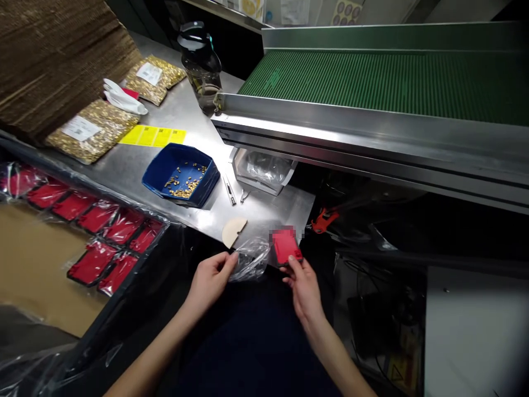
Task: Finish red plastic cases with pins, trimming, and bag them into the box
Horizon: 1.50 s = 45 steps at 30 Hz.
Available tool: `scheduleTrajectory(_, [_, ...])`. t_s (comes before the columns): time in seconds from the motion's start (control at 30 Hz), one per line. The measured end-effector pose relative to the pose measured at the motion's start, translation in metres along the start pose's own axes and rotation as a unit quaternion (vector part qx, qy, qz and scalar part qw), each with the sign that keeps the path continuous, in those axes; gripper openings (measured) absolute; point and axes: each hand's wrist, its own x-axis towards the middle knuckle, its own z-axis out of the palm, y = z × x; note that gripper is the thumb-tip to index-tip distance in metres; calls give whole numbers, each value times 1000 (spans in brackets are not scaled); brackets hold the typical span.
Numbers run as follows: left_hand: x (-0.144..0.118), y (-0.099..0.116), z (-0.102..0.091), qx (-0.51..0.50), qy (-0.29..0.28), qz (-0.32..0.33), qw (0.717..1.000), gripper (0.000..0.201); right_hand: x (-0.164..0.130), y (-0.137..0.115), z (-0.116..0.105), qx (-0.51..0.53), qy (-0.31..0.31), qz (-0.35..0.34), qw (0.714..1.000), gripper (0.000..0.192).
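Note:
Pinched in my left hand (212,275) is the edge of a clear plastic bag (253,256). My right hand (305,284) grips a flat red piece with a dark edge (286,246) by its lower end, thumb on top. The bag lies between the two hands, close beside the red piece; whether they touch I cannot tell. Just beyond my left hand a beige half-round piece (233,231) rests at the table's edge. Farther up lie a small knife-like tool (228,191) and a small metal part (243,197).
A blue bin (177,176) holds small brass-coloured pieces. Behind it are yellow labels (152,136), bags of brass-coloured pieces (93,129) and a bottle (201,69). A green conveyor (363,82) runs right. Bagged red pieces (94,262) fill part of a box at left. Orange-handled pliers (324,220) hang near the table corner.

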Motion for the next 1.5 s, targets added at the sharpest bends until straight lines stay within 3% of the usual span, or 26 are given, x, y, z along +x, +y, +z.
scheduleTrajectory(0.13, [15,15,31,35,-15,51,998,51,-5,-42,-37,-54,40,-128,990,35])
scheduleTrajectory(0.23, [21,24,44,54,-28,93,994,50,-17,-65,-51,-176,-34,-183,967,29])
scheduleTrajectory(0.33, [24,32,49,81,-33,144,986,46,-27,-70,-52,-390,-170,-183,886,20])
scheduleTrajectory(0.4, [24,35,51,112,-35,186,976,40,-30,-65,-49,-486,-211,-170,831,16])
scheduleTrajectory(0.43, [23,37,52,130,-38,209,969,37,-30,-63,-48,-507,-219,-166,817,14])
scheduleTrajectory(0.5, [21,39,56,163,-51,253,952,31,-29,-58,-48,-486,-224,-158,830,9])
scheduleTrajectory(0.63, [16,46,64,215,-76,308,924,24,-23,-52,-51,-372,-199,-129,898,12])
scheduleTrajectory(0.77, [16,56,67,259,-55,288,920,24,-19,-39,-51,-278,-140,-125,942,35])
scheduleTrajectory(0.87, [21,61,68,281,-39,248,926,21,-21,-22,-46,-217,-94,-122,964,42])
scheduleTrajectory(1.03, [28,62,71,284,-47,176,941,11,-24,-2,-38,-165,-39,-129,977,40])
scheduleTrajectory(1.17, [30,65,69,231,-78,154,957,19,-24,4,-39,-162,-16,-131,978,40])
scheduleTrajectory(1.37, [49,64,64,53,-105,108,987,6,-22,0,-46,-188,-3,-127,974,36])
scheduleTrajectory(1.5, [54,54,75,-60,-130,81,986,22,-18,-2,-43,-175,-10,-108,979,36])
